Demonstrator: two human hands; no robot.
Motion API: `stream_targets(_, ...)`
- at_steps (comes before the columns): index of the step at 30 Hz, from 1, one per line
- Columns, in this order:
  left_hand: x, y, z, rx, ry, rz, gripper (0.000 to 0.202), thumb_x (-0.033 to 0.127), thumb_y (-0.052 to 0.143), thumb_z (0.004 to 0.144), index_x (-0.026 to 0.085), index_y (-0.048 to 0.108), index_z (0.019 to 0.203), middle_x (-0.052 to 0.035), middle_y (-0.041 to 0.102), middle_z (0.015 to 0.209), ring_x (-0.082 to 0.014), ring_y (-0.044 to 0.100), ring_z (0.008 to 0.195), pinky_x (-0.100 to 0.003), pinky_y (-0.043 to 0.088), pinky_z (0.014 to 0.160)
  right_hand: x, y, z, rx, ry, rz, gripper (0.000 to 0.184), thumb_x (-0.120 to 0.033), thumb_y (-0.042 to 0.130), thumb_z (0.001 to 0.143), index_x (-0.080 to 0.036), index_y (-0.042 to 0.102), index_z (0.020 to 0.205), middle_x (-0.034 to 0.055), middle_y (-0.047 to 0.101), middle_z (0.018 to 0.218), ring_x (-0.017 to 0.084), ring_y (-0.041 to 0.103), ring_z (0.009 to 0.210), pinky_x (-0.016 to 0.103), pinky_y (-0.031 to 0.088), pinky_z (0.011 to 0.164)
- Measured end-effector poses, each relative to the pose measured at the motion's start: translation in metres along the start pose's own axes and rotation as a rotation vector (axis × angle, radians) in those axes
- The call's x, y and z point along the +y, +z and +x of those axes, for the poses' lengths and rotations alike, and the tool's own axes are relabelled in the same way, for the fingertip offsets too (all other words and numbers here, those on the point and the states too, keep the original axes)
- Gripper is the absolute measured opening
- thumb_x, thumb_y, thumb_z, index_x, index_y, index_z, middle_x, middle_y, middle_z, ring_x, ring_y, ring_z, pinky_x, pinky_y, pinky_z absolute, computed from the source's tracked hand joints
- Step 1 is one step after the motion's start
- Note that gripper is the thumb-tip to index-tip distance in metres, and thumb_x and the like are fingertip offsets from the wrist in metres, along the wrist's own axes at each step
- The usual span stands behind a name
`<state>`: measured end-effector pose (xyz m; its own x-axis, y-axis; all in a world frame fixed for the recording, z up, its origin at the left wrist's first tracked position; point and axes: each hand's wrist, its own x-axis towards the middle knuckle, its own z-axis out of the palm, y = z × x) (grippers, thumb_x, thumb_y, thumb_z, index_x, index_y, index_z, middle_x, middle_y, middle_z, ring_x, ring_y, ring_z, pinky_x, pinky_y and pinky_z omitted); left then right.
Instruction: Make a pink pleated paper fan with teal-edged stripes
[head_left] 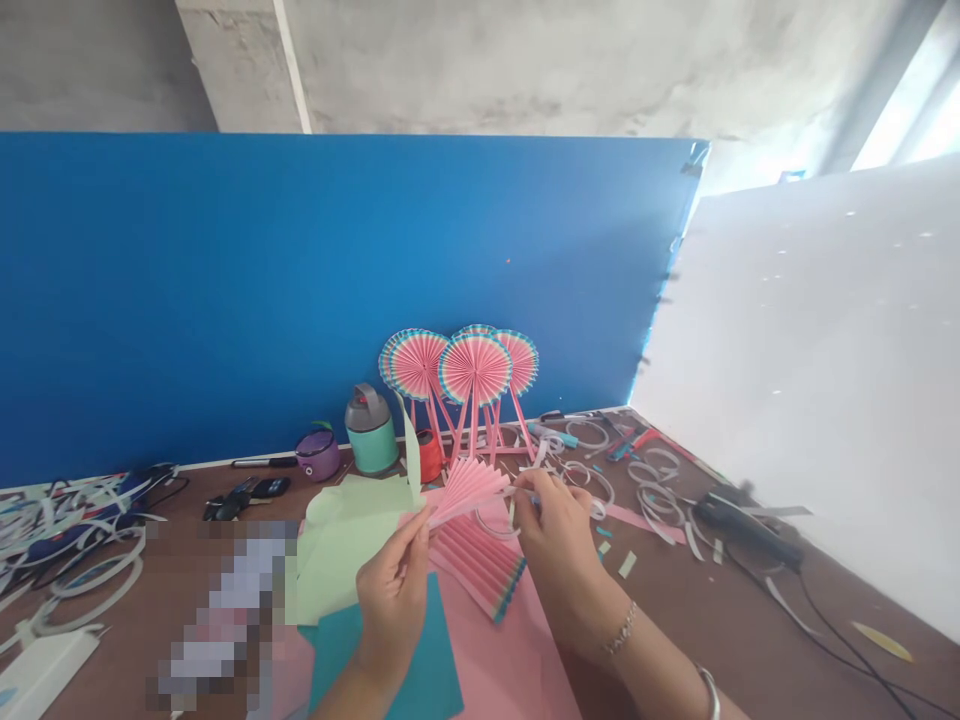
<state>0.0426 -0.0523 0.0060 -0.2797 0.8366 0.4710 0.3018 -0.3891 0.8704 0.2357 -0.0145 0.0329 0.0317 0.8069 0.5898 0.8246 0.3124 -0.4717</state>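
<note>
A pleated pink paper fan (pixel 472 487) is held up in front of me, its folds spread toward the top right. My left hand (pixel 397 575) pinches the fan's gathered lower-left end between thumb and fingers. At the fan's right edge, my right hand (pixel 555 525) is closed in a pinch on a thin white strip (pixel 495 534), which curls below the fan; the exact grip is partly hidden by the fingers. Just beneath lies another pleated pink paper (pixel 480 570) with a blue-green edge, resting on pink sheets (pixel 510 650).
Finished pink round fans (pixel 475 370) stand by the blue partition (pixel 300 280). Green paper (pixel 345 550) and teal paper (pixel 435 660) lie left. A teal-grey container (pixel 373 440), purple pot (pixel 318 455) and red cup (pixel 430 458) stand behind. White strips and a corded black tool (pixel 750 530) lie right.
</note>
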Motion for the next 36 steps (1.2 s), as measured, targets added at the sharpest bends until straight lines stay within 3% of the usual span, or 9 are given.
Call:
stream_targets(4,0.001,0.000,0.000,-0.003,0.054,0.033,0.028,0.036,0.056,0.084,0.023,0.069,0.105,-0.0041,0.071,0.105,-0.0231,0.067,0.093,-0.028,0.056,0.080,0.001,0.000,0.000,-0.001,0.011,-0.003,0.020,-0.016,0.038,0.083,-0.022,0.058,0.085,-0.0002,0.059,0.064,0.017,0.050,0.066,0.033,0.026,0.075)
stream_targets(9,0.004,-0.002,0.006,0.096,0.013,0.045,0.030,0.038,0.055,0.084,0.020,0.069,0.104,-0.0057,0.071,0.103,-0.0232,0.068,0.092,-0.028,0.056,0.080,0.000,-0.002,0.001,-0.070,-0.041,0.060,0.022,-0.018,0.041,0.083,-0.023,0.063,0.086,0.0007,0.063,0.069,0.017,0.053,0.069,0.034,0.028,0.076)
stream_targets(17,0.016,-0.016,0.032,0.172,-0.127,-0.006,0.034,0.043,0.059,0.078,0.018,0.070,0.099,-0.0069,0.071,0.103,-0.0235,0.065,0.097,-0.031,0.053,0.085,-0.011,-0.013,0.004,-0.385,0.043,0.572,0.016,-0.022,0.048,0.080,-0.019,0.057,0.068,0.0018,0.059,0.080,0.013,0.052,0.067,0.024,0.038,0.057)
stream_targets(23,0.038,-0.032,0.052,0.035,-0.130,0.114,0.039,0.042,0.059,0.077,0.020,0.066,0.108,-0.0070,0.071,0.101,-0.0234,0.065,0.094,-0.032,0.053,0.080,-0.011,-0.009,0.004,-0.617,0.217,0.889,0.022,-0.036,0.061,0.074,-0.018,0.055,0.063,-0.0018,0.052,0.058,0.010,0.044,0.049,0.024,0.038,0.049)
stream_targets(30,0.052,-0.040,0.066,-0.120,-0.038,0.114,0.028,0.037,0.056,0.081,0.021,0.067,0.102,-0.0050,0.070,0.102,-0.0214,0.063,0.095,-0.031,0.049,0.085,-0.017,-0.005,0.005,-0.648,0.335,1.102,0.035,-0.049,0.072,0.065,-0.017,0.058,0.064,0.0009,0.056,0.065,0.015,0.056,0.067,0.029,0.047,0.067)
stream_targets(36,0.064,-0.033,0.071,-0.209,-0.085,-0.153,0.032,0.036,0.056,0.082,0.020,0.059,0.110,-0.0019,0.067,0.087,-0.0170,0.063,0.083,-0.029,0.053,0.077,-0.021,-0.011,0.006,-0.612,0.365,1.143,0.036,-0.049,0.073,0.064,-0.017,0.056,0.062,0.0010,0.057,0.066,0.016,0.056,0.070,0.028,0.046,0.069)
